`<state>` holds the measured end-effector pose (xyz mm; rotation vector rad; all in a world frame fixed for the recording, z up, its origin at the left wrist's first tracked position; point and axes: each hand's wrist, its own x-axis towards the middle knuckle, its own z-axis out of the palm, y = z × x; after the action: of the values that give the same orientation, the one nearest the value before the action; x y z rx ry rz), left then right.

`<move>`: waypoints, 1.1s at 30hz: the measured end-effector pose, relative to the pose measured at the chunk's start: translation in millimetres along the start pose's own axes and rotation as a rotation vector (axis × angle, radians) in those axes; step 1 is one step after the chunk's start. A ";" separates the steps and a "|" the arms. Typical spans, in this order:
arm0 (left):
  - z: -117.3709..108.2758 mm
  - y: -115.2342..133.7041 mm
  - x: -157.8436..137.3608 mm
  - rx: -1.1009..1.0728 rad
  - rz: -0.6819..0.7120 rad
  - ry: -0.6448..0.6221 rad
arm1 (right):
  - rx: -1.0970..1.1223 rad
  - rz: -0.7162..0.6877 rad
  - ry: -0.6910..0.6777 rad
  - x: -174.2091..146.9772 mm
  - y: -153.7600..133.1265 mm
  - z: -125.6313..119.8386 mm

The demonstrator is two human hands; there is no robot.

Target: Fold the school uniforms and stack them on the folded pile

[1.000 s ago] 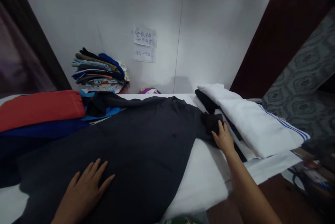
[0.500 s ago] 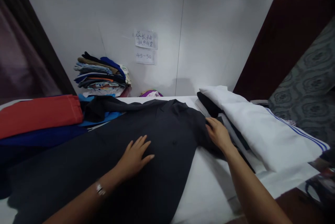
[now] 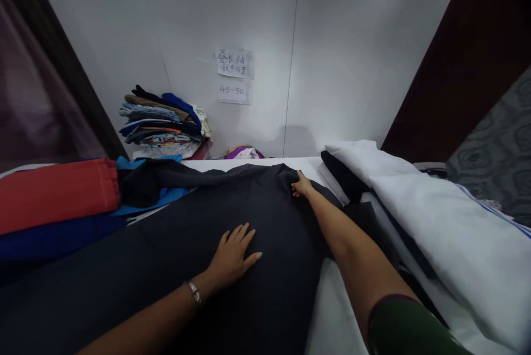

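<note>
A dark, nearly black long-sleeved jacket (image 3: 199,228) lies spread over the table, its collar end toward the wall and one sleeve stretched out to the left. My left hand (image 3: 232,255) rests flat on the middle of it, fingers spread, holding nothing. Farther off, my right hand (image 3: 301,184) reaches the jacket's shoulder near the back edge, with its fingers curled onto the cloth there. The other sleeve, on the right, is partly hidden behind my right forearm.
White clothing with blue stripes (image 3: 415,200) is piled on the right over dark items. A folded red garment (image 3: 58,192) lies on blue cloth at left. Behind stands a stack of folded clothes (image 3: 164,120) by the wall, near paper notes (image 3: 235,76).
My right hand has moved from the right sleeve up and left to the jacket's shoulder, its fingers now curled on the cloth. My left hand stays flat, slightly farther right in view.
</note>
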<state>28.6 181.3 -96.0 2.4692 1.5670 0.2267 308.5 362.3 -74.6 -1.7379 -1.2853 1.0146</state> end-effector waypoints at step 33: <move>-13.3 15.5 152.1 0.189 0.536 0.024 | 0.376 0.086 0.238 31.5 34.8 -15.5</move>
<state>103.4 313.9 -76.4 3.0024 0.9362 0.1949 341.8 383.3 -104.5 -1.5752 -0.8169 0.9901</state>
